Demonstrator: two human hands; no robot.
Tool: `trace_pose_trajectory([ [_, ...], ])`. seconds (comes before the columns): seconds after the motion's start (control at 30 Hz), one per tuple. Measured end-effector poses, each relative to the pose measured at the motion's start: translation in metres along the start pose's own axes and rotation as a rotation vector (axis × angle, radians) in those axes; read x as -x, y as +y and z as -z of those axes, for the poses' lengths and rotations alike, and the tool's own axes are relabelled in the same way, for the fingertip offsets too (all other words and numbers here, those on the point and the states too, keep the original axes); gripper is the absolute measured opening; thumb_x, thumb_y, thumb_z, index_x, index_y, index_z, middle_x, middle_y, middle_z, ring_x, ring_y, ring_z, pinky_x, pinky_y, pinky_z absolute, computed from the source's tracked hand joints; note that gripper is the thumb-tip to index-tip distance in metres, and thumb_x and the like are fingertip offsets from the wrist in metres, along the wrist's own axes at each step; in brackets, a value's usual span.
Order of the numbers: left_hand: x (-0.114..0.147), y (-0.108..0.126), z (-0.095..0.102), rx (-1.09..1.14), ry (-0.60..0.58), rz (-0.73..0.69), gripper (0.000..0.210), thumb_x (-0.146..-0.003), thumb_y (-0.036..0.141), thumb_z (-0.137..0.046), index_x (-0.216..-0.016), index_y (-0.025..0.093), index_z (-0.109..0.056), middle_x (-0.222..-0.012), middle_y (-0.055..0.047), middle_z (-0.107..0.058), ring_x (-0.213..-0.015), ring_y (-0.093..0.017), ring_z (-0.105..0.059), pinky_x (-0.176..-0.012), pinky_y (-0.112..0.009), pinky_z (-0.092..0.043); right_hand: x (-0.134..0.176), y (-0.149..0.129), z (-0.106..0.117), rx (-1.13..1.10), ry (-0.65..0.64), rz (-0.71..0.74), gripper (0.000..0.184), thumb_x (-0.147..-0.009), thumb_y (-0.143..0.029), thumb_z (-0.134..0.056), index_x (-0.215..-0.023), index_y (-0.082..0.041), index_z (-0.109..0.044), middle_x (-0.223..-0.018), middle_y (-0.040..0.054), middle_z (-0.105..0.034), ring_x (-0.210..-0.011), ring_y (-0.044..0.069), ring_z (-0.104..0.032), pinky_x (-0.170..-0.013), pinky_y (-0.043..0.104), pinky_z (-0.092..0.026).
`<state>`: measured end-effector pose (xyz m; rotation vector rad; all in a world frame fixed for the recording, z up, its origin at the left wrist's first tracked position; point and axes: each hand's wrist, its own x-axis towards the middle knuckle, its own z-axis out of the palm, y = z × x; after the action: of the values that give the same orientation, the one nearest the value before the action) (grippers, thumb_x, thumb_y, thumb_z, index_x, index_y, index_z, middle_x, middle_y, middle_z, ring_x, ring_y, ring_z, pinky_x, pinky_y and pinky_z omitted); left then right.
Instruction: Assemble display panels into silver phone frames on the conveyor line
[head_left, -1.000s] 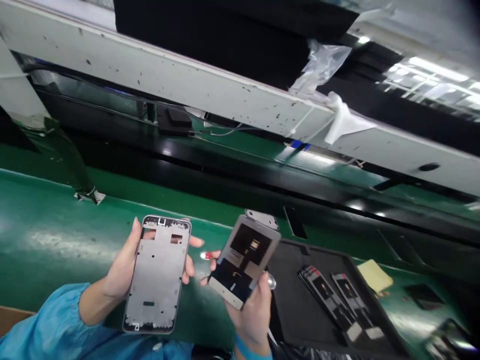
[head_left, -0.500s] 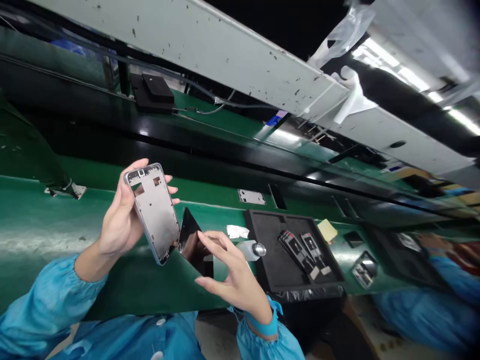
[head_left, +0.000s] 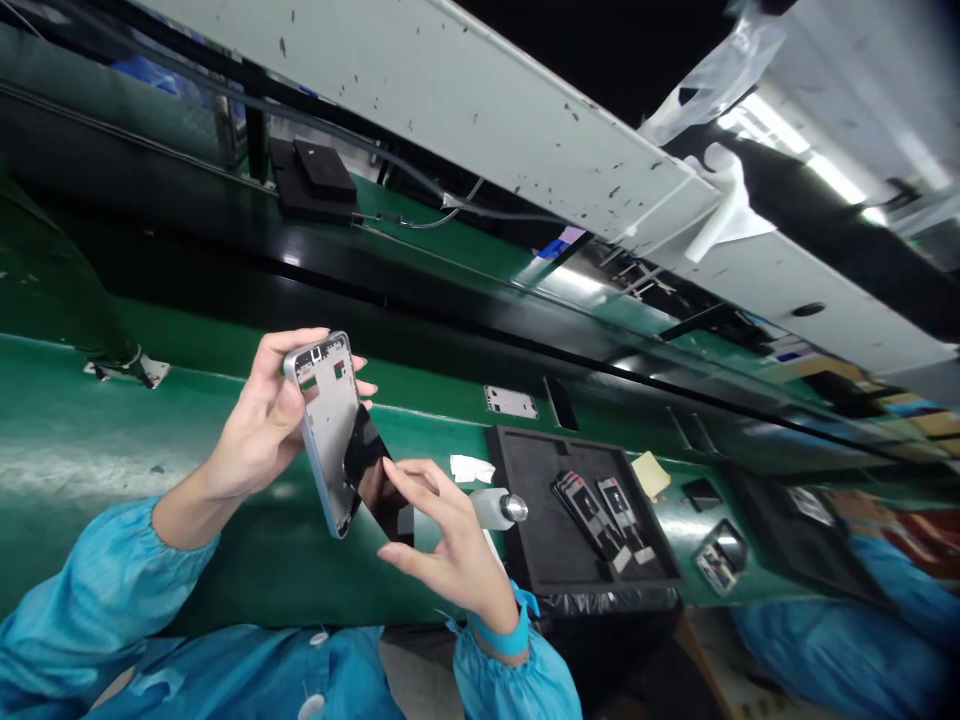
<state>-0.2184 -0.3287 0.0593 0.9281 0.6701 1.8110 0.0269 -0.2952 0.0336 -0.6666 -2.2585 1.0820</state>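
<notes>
My left hand [head_left: 262,430] grips a phone frame [head_left: 328,400] with a blue-grey edge and a bare metal inner plate, tilted upright above the bench. Between the thumb and fingers of my right hand [head_left: 450,535] is a dark glossy phone screen [head_left: 379,480], held at a slant. The screen's upper left part overlaps the frame's lower half in view; whether the two touch I cannot tell. Just beyond my right hand a pale bottle with a metal cap [head_left: 513,508] lies near a crumpled white tissue [head_left: 472,468].
A black foam tray [head_left: 536,550] on the green bench [head_left: 67,430] holds several phone parts [head_left: 592,510]. Behind it lie a metal plate [head_left: 511,402] and a dark panel [head_left: 561,403]. A yellow paper [head_left: 649,474] is at its right. A person's blue sleeve [head_left: 817,620] shows at right.
My left hand and the phone frame have shifted slightly right, with the frame turned more edge-on. The screen now overlaps the frame in view, where before it stood beside it.
</notes>
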Motion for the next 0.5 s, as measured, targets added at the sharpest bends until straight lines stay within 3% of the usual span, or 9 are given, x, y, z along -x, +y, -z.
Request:
trace_pose_trajectory([
  [0.2, -0.006, -0.001, 0.013, -0.164, -0.071, -0.043, 0.042, -0.089, 0.044, -0.086, -0.123, 0.027, -0.069, -0.120, -0.012, -0.079, -0.099, -0.034, -0.082, -0.082, -0.045, -0.069, -0.007, 0.006, -0.040, -0.307, 0.219, -0.030, 0.079, -0.094, -0.068, -0.070, -0.162, -0.036, -0.048, -0.126, 0.0108, -0.063, -0.113, 0.027, -0.071, -0.093, 0.040, -0.065],
  [0.4, -0.013, 0.004, 0.021, -0.184, -0.123, -0.025, 0.039, -0.093, 0.045, -0.081, -0.125, 0.030, -0.065, -0.119, -0.008, -0.080, -0.097, -0.033, -0.083, -0.077, -0.046, -0.071, 0.012, 0.017, -0.045, -0.257, 0.110, -0.026, 0.079, -0.091, -0.070, -0.073, -0.160, -0.036, -0.053, -0.127, 0.0113, -0.061, -0.114, 0.027, -0.068, -0.097, 0.045, -0.063],
  [0.5, -0.013, 0.000, 0.017, -0.250, -0.159, -0.061, 0.039, -0.093, 0.045, -0.081, -0.125, 0.027, -0.066, -0.117, -0.009, -0.079, -0.097, -0.029, -0.082, -0.079, -0.040, -0.071, 0.008, 0.017, -0.050, -0.277, 0.143, -0.023, 0.082, -0.092, -0.071, -0.071, -0.162, -0.034, -0.049, -0.125, 0.0108, -0.059, -0.112, 0.026, -0.069, -0.098, 0.043, -0.063],
])
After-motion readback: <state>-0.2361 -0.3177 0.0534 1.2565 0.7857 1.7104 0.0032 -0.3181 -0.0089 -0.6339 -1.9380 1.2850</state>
